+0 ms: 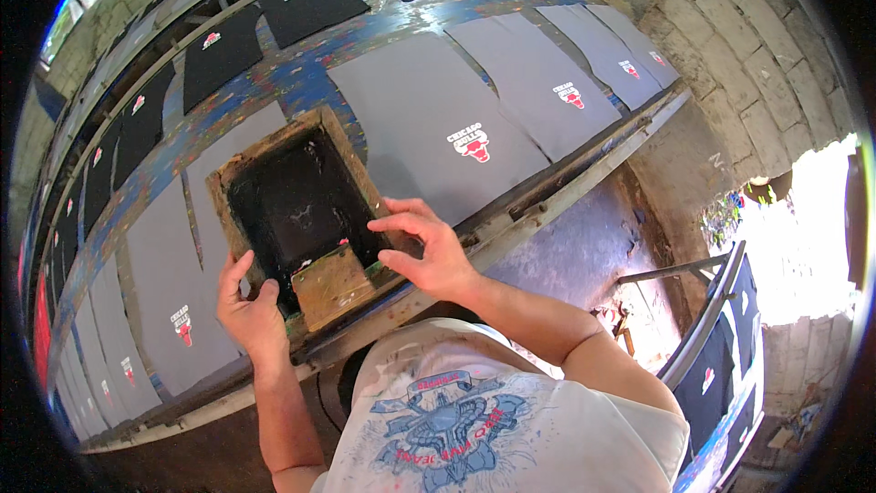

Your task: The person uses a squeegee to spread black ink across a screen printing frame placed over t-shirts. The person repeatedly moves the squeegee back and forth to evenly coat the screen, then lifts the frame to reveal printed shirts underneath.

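Observation:
A worn wooden screen-printing frame (pixel 349 151) with a dark mesh lies tilted over a grey fabric panel (pixel 265 131) near the table's front edge. Faint printed shapes show on the mesh. Inside the frame's near end rests a squeegee with a wooden block (pixel 333 288). My left hand (pixel 251 310) grips the frame's near left side, thumb on the inner side. At the near right side, my right hand (pixel 429 251) has its fingers bent and apart, their tips at the frame's rim and no object between them.
Grey panels with red-and-white prints (pixel 438 100) lie along the long paint-spattered table (pixel 392 14), with black printed panels (pixel 224 55) on its far side. Another table with black panels (pixel 712 383) stands at the right. A block wall (pixel 730 46) rises beyond.

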The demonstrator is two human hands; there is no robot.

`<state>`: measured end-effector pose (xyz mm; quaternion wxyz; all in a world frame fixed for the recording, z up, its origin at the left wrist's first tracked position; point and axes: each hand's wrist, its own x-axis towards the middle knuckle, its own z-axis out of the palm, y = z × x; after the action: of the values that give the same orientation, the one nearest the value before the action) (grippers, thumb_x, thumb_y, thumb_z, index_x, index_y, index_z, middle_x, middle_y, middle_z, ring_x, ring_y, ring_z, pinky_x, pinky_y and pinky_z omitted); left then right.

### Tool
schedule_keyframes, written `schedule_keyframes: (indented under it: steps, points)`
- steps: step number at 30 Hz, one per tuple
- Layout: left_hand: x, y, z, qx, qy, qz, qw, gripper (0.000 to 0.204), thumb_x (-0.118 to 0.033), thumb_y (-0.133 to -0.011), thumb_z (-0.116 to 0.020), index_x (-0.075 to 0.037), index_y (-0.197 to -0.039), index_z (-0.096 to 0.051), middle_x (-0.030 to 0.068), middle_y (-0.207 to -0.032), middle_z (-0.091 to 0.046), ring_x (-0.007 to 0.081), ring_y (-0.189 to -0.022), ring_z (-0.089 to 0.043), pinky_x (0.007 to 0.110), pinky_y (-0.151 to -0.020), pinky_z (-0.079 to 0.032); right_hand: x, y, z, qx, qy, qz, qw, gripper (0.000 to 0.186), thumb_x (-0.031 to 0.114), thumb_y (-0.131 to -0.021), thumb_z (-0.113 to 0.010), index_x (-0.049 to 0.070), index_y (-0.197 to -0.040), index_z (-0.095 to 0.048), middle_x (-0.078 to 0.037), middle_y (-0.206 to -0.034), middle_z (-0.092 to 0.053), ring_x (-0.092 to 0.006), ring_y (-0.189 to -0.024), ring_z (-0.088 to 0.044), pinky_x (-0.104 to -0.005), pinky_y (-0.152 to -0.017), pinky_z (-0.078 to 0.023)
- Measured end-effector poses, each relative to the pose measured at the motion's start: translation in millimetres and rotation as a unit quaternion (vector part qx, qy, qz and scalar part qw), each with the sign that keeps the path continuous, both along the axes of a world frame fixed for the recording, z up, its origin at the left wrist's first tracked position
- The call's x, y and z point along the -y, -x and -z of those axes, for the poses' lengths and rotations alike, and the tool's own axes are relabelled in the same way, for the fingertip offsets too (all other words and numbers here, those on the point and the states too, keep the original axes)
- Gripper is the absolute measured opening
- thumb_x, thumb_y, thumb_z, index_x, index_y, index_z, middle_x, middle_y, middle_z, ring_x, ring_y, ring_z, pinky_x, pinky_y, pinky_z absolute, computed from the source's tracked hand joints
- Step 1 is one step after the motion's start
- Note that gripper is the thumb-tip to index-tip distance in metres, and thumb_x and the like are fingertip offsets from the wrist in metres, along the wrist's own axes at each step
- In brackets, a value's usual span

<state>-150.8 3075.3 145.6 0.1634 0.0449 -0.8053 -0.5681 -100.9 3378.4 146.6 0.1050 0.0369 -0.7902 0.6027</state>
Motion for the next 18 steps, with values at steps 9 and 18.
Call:
schedule_keyframes:
  steps: [9, 18]
  points:
    - [-214.0, 17.5, 29.3, 0.002, -0.12, 0.045, 0.992, 0.051, 0.019, -0.083, -0.071, -0.004, -0.127, -0.08, 0.0206, -0.167, -0.055, 0.0292, -0.152, -0.057, 0.036, -0.119, -0.048, -219.9, 14.8, 6.1, 0.044, 0.094, -0.028, 0.994, 0.042, 0.01, -0.098, -0.081, 0.011, -0.14, -0.079, -0.015, -0.16, -0.058, -0.0242, -0.146, -0.059, -0.0356, -0.115, -0.05]
    - [-325.5, 4.1, 66.6, 0.019, -0.034, 0.031, 0.999, 0.044, 0.015, -0.082, -0.07, -0.003, -0.12, -0.08, 0.0239, -0.163, -0.058, 0.0325, -0.152, -0.058, 0.04, -0.124, -0.044, -327.9, 13.6, 37.5, 0.08, 0.05, -0.017, 0.995, 0.035, 0.007, -0.096, -0.079, 0.004, -0.131, -0.081, -0.018, -0.149, -0.065, -0.0225, -0.129, -0.069, -0.0361, -0.108, -0.057]
